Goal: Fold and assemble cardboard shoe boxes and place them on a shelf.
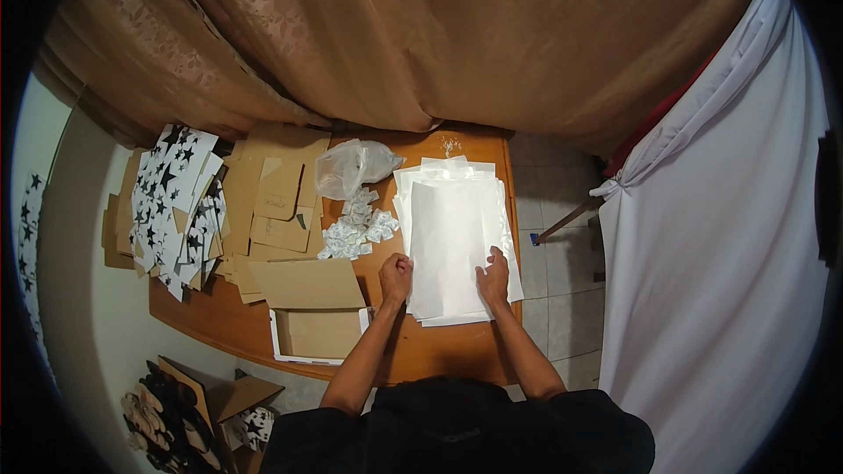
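Note:
A stack of white paper sheets (450, 172) lies on the wooden table in front of me, its edges fanned unevenly. The top sheet of paper (452, 237) sits slightly askew over the others. At the sheet's left edge is my left hand (396, 278), fingers curled in and pinching that edge. My right hand (493, 279) grips the opposite edge, thumb over the paper and fingers bent at its side. To the left of my left hand stands an open cardboard box (316, 333) with white sides and its lid raised.
Small crumpled white packets (356, 230) and a clear plastic bag (356, 167) lie left of the paper. Flattened brown cardboard (281, 189) and star-printed white pieces (171, 202) pile up farther left on the table (483, 147). A white cloth (702, 237) hangs at right.

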### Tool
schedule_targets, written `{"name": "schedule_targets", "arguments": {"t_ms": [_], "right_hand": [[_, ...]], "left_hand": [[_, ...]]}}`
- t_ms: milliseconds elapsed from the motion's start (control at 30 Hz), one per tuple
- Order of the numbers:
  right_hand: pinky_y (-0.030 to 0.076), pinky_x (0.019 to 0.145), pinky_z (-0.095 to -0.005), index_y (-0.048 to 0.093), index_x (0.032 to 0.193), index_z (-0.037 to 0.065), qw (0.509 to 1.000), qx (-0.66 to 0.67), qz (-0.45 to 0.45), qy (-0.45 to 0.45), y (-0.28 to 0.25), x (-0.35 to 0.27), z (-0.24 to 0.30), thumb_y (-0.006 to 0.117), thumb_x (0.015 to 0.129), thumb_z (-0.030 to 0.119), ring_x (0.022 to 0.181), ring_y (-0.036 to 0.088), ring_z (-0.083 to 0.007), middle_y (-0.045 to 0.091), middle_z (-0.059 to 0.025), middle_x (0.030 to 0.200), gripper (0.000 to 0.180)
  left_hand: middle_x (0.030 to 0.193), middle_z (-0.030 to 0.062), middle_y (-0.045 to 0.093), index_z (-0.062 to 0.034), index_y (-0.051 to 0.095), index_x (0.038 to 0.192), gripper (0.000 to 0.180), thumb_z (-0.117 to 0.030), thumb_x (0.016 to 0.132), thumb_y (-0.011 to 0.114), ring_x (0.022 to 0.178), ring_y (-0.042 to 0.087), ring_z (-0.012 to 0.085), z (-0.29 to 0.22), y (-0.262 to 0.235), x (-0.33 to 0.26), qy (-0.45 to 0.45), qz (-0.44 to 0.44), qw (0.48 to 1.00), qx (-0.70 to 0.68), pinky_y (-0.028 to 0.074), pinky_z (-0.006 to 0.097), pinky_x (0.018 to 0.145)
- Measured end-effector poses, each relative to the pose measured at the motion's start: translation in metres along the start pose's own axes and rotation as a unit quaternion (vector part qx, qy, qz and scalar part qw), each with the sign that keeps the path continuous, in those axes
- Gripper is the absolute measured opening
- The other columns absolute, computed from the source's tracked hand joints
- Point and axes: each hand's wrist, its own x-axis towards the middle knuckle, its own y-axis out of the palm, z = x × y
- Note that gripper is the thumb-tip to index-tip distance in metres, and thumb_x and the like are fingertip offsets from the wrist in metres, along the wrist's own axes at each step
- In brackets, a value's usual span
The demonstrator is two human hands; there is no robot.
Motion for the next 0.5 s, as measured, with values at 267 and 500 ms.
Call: {"name": "schedule_targets", "arguments": {"t_ms": [267, 500], "right_hand": [[0.054, 0.079, -0.0322, 0.063, 0.125, 0.000, 0.984, 0.156, -0.021, 0.080, -0.021, -0.006, 0.029, 0.077, 0.083, 0.002, 0.083, 0.063, -0.0196, 0.067, -0.0096, 0.091, 0.044], [0.052, 0.078, -0.0275, 0.069, 0.113, -0.004, 0.972, 0.235, 0.019, -0.017, -0.068, -0.023, 0.080, 0.066, 0.097, 0.012, 0.084, 0.064, -0.0149, 0.071, -0.0094, 0.097, 0.023]], "left_hand": [[0.078, 0.0026, 0.065, 0.0008, 0.067, 0.094, 0.010, -0.006, 0.089, 0.073, 0.070, 0.056, 0.0108, -0.055, -0.036, -0.018, 0.015, 0.015, 0.996, -0.091, 0.050, 0.028, 0.067], [0.084, 0.0004, 0.063, -0.0006, 0.068, 0.098, 0.014, -0.010, 0.090, 0.074, 0.078, 0.056, 0.0088, -0.086, -0.085, -0.058, 0.038, -0.026, 0.990, -0.130, 0.049, 0.025, 0.076]]}}
